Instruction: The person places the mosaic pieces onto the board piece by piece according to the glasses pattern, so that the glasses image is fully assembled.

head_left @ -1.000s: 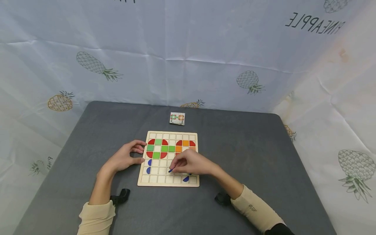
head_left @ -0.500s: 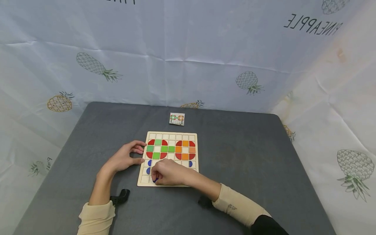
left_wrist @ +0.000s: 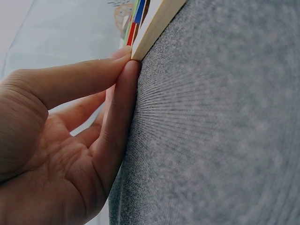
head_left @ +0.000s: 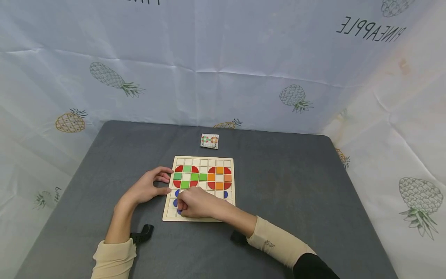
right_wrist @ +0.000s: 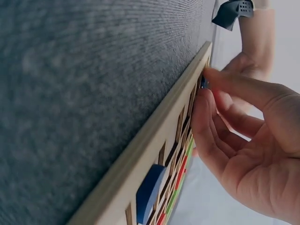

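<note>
A wooden grid board [head_left: 203,161] lies on the grey table with red quarter-round, green and orange tiles set in its upper rows. Over its lower left, my right hand [head_left: 196,203] pinches a blue half-round tile [right_wrist: 204,83] between thumb and fingertips, low over the cells. Two blue half-round tiles sit at the board's left side, partly behind that hand; another blue tile [head_left: 225,194] is at the right. My left hand [head_left: 149,185] rests by the left edge, its thumb and fingertips [left_wrist: 124,52] touching the frame.
A small pattern card [head_left: 209,141] lies beyond the board, printed with a similar coloured design. Black wrist mounts, one of them a dark device [head_left: 142,233], hang by both forearms. Pineapple-print fabric [head_left: 195,93] stands behind the grey tabletop [head_left: 285,186].
My right hand has swept left across the board with the blue tile to its lower left, uncovering the orange and red tiles at right. The left hand has stayed at the edge.
</note>
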`<state>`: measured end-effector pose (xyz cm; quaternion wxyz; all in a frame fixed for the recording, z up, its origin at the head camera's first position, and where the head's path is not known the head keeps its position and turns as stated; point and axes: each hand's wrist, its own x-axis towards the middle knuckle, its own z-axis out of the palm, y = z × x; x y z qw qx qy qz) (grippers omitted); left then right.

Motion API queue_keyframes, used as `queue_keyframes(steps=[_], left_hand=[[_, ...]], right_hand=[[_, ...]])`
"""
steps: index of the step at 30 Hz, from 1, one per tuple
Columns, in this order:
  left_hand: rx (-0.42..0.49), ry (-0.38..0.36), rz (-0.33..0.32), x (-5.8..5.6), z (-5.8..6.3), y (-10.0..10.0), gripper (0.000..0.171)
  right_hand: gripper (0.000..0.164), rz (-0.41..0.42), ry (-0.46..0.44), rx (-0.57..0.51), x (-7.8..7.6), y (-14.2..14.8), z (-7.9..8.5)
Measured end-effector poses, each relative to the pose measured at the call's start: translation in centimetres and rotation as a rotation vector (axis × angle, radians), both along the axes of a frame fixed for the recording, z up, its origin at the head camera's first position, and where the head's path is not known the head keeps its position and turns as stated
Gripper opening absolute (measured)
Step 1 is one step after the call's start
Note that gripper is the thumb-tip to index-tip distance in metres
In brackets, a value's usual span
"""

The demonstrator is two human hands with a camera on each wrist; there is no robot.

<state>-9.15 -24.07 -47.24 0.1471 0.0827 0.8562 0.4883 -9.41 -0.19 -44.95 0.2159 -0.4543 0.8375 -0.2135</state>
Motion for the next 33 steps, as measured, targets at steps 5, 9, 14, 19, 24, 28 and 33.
queue_keyframes(steps=[5, 9, 14, 19, 24, 28, 33], left_hand=[[-0.011, -0.006, 0.002, 0.1, 0.0, 0.0, 0.062], [-0.014, -0.005, 0.003, 0.1, -0.1, 0.1, 0.062], [-0.014, -0.01, 0.007, 0.2, -0.1, 0.2, 0.063], [-0.021, -0.012, 0.006, 0.2, 0.0, 0.2, 0.064], [-0.034, -0.02, 0.015, 0.1, 0.0, 0.1, 0.062], [-0.03, -0.035, 0.016, 0.0, 0.0, 0.1, 0.061], [0.033, -0.086, -0.011, -0.3, 0.4, 0.1, 0.061]], right_hand=[[0.012, -0.031, -0.048, -0.005, -0.5, 0.6, 0.2], [0.013, -0.096, -0.096, -0.058, -1.2, 2.0, 0.5], [0.012, -0.177, -0.134, -0.136, -2.0, 4.9, 0.9], [0.012, -0.25, -0.134, -0.18, -2.7, 8.1, 0.9], [0.011, -0.333, -0.142, -0.2, -3.3, 10.9, 1.2], [0.01, -0.394, -0.132, -0.22, -3.8, 13.2, 1.8], [0.013, -0.511, -0.076, -0.243, -4.7, 16.4, 2.5]])
